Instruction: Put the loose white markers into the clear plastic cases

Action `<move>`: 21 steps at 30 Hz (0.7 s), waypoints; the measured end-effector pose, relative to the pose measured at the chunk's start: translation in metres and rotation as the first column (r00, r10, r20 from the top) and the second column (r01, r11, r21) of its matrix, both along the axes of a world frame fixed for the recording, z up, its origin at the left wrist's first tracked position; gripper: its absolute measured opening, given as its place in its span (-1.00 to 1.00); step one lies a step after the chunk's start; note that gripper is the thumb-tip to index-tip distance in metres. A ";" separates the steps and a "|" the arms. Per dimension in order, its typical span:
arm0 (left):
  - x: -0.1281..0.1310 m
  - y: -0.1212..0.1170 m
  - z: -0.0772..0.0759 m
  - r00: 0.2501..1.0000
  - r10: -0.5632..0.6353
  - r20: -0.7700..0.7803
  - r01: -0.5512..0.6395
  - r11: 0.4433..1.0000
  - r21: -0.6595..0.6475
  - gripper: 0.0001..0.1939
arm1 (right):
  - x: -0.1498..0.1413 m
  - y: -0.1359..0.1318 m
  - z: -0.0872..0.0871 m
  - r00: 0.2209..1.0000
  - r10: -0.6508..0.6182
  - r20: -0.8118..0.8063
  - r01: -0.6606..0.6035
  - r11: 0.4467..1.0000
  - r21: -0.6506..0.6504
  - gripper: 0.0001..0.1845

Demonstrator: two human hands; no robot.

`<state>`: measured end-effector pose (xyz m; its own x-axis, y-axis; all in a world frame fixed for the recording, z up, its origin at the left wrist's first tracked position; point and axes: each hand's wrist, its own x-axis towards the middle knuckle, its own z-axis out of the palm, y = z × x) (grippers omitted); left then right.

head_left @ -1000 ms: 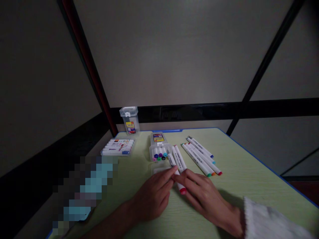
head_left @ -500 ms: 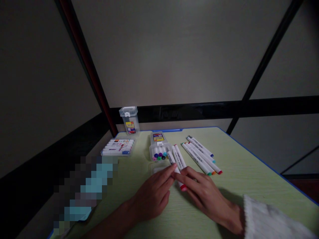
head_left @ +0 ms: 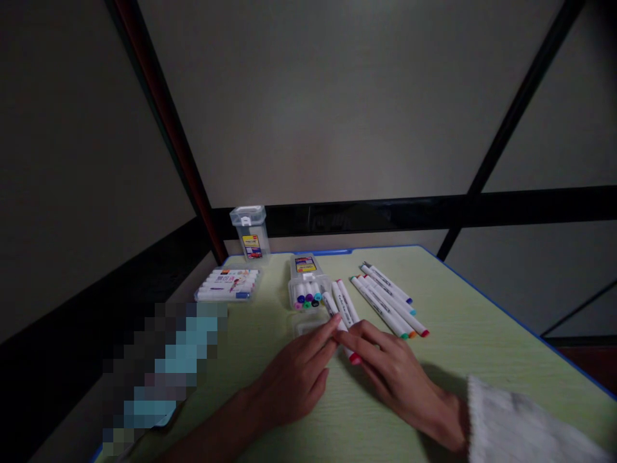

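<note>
A white marker with a red end (head_left: 355,358) slants between my two hands. The fingertips of my left hand (head_left: 301,372) are closed at its left side. My right hand (head_left: 393,368) is closed about it from the right, forefinger across the barrel. Right beside it lie more white markers (head_left: 344,305), their lower ends partly behind my right fingers. Just beyond, an open clear plastic case (head_left: 292,296) lies on its side with several markers (head_left: 308,298) in it, coloured ends facing me. Its clear lid (head_left: 308,326) is partly covered by my left hand.
Several loose markers (head_left: 385,302) lie fanned out at the right. A flat pack of markers (head_left: 229,284) and an upright clear case (head_left: 251,235) stand at the back left. A blurred-out turquoise object (head_left: 178,360) lies along the left edge of the pale green table (head_left: 482,360).
Almost nothing differs. Both hands keep the same hold on the red-ended marker, and the view has shifted very slightly.
</note>
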<state>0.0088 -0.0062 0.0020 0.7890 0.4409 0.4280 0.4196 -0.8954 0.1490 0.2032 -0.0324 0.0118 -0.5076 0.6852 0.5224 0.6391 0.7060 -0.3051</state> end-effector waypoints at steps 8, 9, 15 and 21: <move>0.000 0.001 -0.002 1.000 0.011 -0.019 -0.012 0.999 -0.030 -0.52 | 0.002 0.002 0.002 0.999 -0.021 0.028 0.020 1.000 0.011 -0.59; 0.000 0.001 -0.002 1.000 0.013 -0.024 -0.014 0.999 -0.031 -0.51 | 0.002 0.002 0.002 0.999 -0.031 0.040 0.031 0.999 0.007 -0.57; -0.001 0.001 -0.003 0.998 0.023 -0.058 -0.026 0.999 -0.037 -0.46 | 0.002 0.004 0.001 0.992 -0.069 0.109 0.074 0.996 -0.043 -0.44; 0.000 0.000 -0.002 0.998 0.023 -0.050 -0.024 0.999 -0.031 -0.47 | 0.001 0.004 0.002 0.984 -0.088 0.155 0.096 0.995 -0.039 -0.48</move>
<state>0.0084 -0.0060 0.0003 0.7981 0.4724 0.3740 0.4482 -0.8803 0.1554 0.2043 -0.0282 0.0138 -0.5127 0.7542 0.4102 0.7422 0.6295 -0.2297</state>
